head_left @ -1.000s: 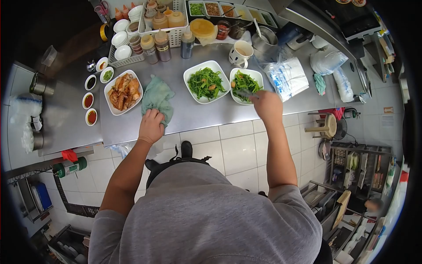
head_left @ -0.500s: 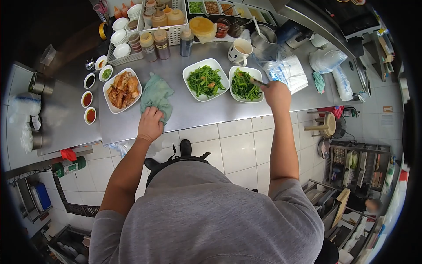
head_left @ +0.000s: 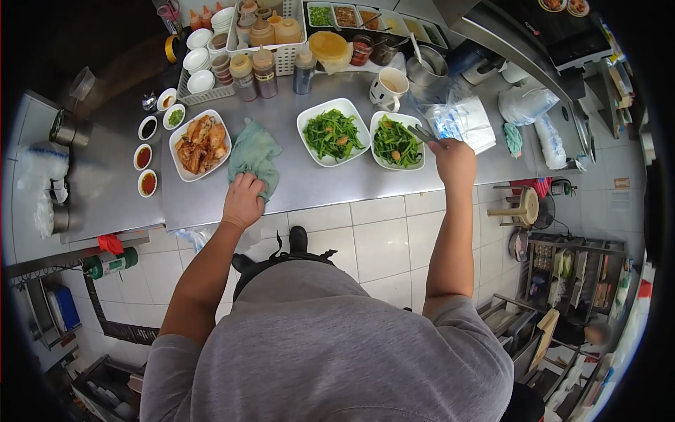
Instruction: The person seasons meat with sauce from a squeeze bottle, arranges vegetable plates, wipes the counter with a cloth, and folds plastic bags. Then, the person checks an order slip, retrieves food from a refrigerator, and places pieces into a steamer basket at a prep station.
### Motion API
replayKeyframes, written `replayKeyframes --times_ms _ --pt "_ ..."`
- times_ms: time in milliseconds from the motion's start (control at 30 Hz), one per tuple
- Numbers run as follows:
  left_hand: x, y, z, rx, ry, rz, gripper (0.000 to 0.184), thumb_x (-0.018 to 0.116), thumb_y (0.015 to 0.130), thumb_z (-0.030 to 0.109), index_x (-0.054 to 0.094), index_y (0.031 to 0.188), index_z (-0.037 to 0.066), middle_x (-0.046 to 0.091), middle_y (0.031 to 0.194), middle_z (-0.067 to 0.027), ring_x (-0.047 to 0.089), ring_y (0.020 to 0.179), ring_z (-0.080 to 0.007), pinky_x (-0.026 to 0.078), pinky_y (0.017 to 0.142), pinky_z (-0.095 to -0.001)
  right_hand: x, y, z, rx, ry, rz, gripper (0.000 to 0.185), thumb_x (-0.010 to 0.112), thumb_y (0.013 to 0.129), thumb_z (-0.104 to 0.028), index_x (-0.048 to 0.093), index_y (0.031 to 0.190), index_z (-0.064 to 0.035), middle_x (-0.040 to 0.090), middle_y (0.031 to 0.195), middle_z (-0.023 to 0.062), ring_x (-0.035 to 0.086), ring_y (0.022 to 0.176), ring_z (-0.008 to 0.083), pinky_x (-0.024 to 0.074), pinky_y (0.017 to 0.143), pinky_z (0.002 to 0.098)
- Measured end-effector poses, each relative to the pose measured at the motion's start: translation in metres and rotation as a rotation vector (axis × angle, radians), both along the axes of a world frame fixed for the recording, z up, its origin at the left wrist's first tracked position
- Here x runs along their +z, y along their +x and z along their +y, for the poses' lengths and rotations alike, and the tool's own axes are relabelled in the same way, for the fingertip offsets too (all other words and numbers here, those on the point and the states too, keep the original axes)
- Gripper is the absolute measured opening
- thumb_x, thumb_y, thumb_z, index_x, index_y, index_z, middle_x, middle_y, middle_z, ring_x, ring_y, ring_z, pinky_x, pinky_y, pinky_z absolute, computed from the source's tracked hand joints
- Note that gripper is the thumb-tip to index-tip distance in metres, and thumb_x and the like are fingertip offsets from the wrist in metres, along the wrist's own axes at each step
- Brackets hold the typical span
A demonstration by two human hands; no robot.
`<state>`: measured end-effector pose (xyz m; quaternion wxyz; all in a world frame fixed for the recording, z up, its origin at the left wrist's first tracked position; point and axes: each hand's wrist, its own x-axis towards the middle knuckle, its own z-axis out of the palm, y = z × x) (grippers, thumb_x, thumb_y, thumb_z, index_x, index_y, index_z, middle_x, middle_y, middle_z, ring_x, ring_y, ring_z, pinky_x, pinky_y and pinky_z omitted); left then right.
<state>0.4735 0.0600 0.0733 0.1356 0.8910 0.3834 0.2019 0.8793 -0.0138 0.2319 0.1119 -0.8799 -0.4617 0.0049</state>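
Observation:
My left hand (head_left: 244,200) is closed on the near edge of a crumpled green cloth (head_left: 254,156) lying on the steel counter. My right hand (head_left: 452,159) grips metal tongs (head_left: 420,133), whose tips are over the right edge of a white bowl (head_left: 421,166) of cooked leafy greens (head_left: 395,143). Whether the tips touch the greens I cannot tell. Just left of it stands a second white bowl (head_left: 302,121) with similar greens (head_left: 334,133). Beyond the cloth, on its left, a white dish (head_left: 223,119) holds pieces of cooked chicken (head_left: 201,146).
Several small sauce dishes (head_left: 143,157) line the left side. Squeeze bottles (head_left: 265,72) and a white basket (head_left: 288,60) stand at the back. A mug (head_left: 389,86), a steel pot (head_left: 427,68) and plastic bags (head_left: 460,121) sit behind the right bowl. The counter's front edge (head_left: 351,202) is near me.
My right hand has drawn a little to the right, bringing the tongs from above the greens toward the bowl's edge. My left hand stays on the cloth. The whole view has shifted slightly.

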Motion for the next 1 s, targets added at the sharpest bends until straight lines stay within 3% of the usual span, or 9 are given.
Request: replayKeyframes --times_ms 133,200,367,433,667,800,900,967,1000 --pt "0.002 0.003 0.001 -0.001 -0.016 -0.013 0.017 0.053 0.065 0.001 0.054 0.081 0.007 0.049 0.091 -0.0120 0.048 0.091 -0.0338 0.043 0.080 -0.0430 0.002 -0.043 0.004 0.243 0.052 0.078 0.026 0.069 0.076 -0.035 0.072 0.086 -0.0102 0.066 0.074 0.0167 0.064 0.070 0.0347 0.0494 0.064 0.0434" --pt "0.002 0.001 0.001 0.007 -0.017 -0.009 0.017 0.053 0.065 0.001 0.054 0.081 0.007 0.049 0.091 -0.0120 0.048 0.091 -0.0339 0.043 0.080 -0.0431 -0.016 -0.063 0.015 0.392 -0.021 0.056 0.024 0.069 0.076 -0.033 0.069 0.081 -0.0086 0.065 0.072 0.0145 0.064 0.070 0.0336 0.0495 0.064 0.0441" --pt "0.000 0.001 0.002 -0.002 0.007 -0.009 0.016 0.057 0.066 0.004 0.055 0.081 0.009 0.050 0.091 -0.0097 0.049 0.092 -0.0304 0.044 0.079 -0.0412 -0.037 -0.075 0.046 0.496 -0.021 0.006 0.022 0.066 0.079 -0.027 0.068 0.077 -0.0056 0.065 0.071 0.0144 0.063 0.069 0.0327 0.0498 0.064 0.0432" --pt "0.000 -0.001 0.002 0.012 -0.001 0.001 0.016 0.057 0.066 0.004 0.055 0.081 0.009 0.050 0.091 -0.0094 0.049 0.092 -0.0302 0.044 0.079 -0.0410 -0.027 -0.076 0.051 0.442 0.041 0.006 0.022 0.066 0.079 -0.027 0.068 0.076 -0.0054 0.065 0.071 0.0146 0.064 0.069 0.0325 0.0500 0.064 0.0431" --pt "0.000 -0.001 0.002 0.012 -0.014 -0.005 0.016 0.057 0.066 0.004 0.055 0.080 0.010 0.050 0.091 -0.0084 0.050 0.093 -0.0292 0.044 0.079 -0.0403 -0.003 -0.084 0.046 0.502 -0.168 0.025 0.027 0.067 0.077 -0.030 0.068 0.075 -0.0039 0.066 0.076 0.0167 0.064 0.072 0.0332 0.0512 0.065 0.0429" --pt "0.000 -0.001 0.002 0.019 -0.020 0.009 0.016 0.057 0.066 0.004 0.055 0.080 0.010 0.050 0.091 -0.0082 0.050 0.093 -0.0288 0.044 0.079 -0.0403 -0.024 -0.094 0.049 0.542 -0.328 -0.053 0.029 0.066 0.078 -0.032 0.068 0.076 -0.0030 0.066 0.076 0.0172 0.065 0.076 0.0328 0.0517 0.069 0.0425" --pt "-0.002 -0.002 0.001 0.020 -0.018 -0.019 0.016 0.057 0.065 0.004 0.056 0.080 0.010 0.050 0.091 -0.0080 0.050 0.092 -0.0286 0.044 0.079 -0.0401 0.017 -0.080 0.051 0.430 -0.222 0.061 0.030 0.066 0.079 -0.032 0.068 0.078 -0.0027 0.067 0.079 0.0187 0.065 0.079 0.0346 0.0512 0.071 0.0439" --pt "0.000 -0.001 0.002 0.024 -0.020 0.008 0.017 0.058 0.065 0.005 0.056 0.081 0.010 0.050 0.092 -0.0079 0.050 0.093 -0.0284 0.043 0.079 -0.0398 0.036 -0.044 0.066 0.256 0.029 0.110 0.032 0.065 0.081 -0.034 0.068 0.086 -0.0028 0.067 0.083 0.0198 0.065 0.081 0.0365 0.0504 0.072 0.0456" --pt "0.000 -0.001 0.003 0.020 -0.020 0.007 0.017 0.058 0.065 0.005 0.056 0.081 0.010 0.050 0.092 -0.0079 0.050 0.093 -0.0284 0.043 0.079 -0.0398 0.047 -0.030 0.075 0.151 0.141 -0.007 0.032 0.063 0.082 -0.032 0.066 0.094 -0.0031 0.067 0.085 0.0216 0.065 0.083 0.0376 0.0505 0.073 0.0457"
